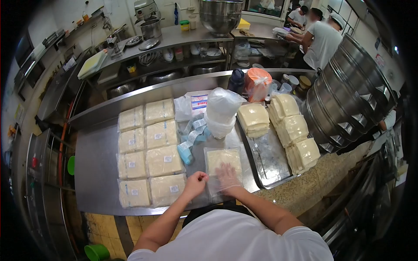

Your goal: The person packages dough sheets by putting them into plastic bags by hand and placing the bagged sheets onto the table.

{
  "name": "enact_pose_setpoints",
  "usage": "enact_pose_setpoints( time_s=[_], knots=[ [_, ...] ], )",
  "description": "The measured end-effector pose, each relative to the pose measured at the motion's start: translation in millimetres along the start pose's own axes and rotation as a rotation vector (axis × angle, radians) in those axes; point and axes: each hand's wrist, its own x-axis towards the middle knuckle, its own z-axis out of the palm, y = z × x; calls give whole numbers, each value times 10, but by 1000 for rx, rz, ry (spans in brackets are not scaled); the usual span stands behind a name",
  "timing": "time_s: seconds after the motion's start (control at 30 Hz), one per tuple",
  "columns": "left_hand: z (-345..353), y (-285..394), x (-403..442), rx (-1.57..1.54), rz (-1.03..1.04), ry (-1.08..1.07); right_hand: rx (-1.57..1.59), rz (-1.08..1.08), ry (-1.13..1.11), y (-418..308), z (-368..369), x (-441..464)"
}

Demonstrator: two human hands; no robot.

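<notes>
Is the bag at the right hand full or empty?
Filled: flat, pale contents show through the clear bag, whose plastic margin extends past them. The right hand rests over it.

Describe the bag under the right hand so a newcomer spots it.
On the steel table, find the metal tray at right. Just left of it, near the person, lies a clear bag of pale contents. Unlike the eight bags grouped farther left, it lies apart, under the right hand.
</notes>
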Motion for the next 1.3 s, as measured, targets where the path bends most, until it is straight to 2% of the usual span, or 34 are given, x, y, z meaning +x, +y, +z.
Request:
enact_pose_setpoints(
  time_s=[0.1,0.13,0.2,0.3,0.4,0.53,0.63,0.73,0.83,0.93,1.13,1.23,1.27,1.3],
  knots=[
    [126,191,-240,355,288,0,23,-17,68,-42,-75,-319],
    [171,299,-320,466,416,-1,180,19,-100,35,-57,-418],
    [257,435,-423,608,504,-34,502,92,-421,202,-57,-555],
    [404,306,-351,689,502,32,422,67,86,57,-635,-794],
    [417,157,-149,659,491,51,186,102,432,14,-1128,-569],
    [280,303,-122,606,620,31,218,155,70,466,-628,-612],
    [202,296,-162,766,526,-184,325,255,-282,432,-863,-694],
    [189,566,-230,757,397,-287,402,206,-231,441,-993,-687],
    [334,651,75,625,485,-173,527,140,32,407,-902,-275],
    [518,401,476,904,519,3,266,204,-67,527,-415,257],
    [368,123,432,960,329,-125,118,335,-165,784,-283,478],
    [317,71,264,1029,285,-57,126,429,-117,788,-292,430],
    [313,40,175,928,213,-34,113,479,-108,750,-265,366],
    [305,104,63,828,142,-11,147,455,39,716,-289,248]
  ],
)
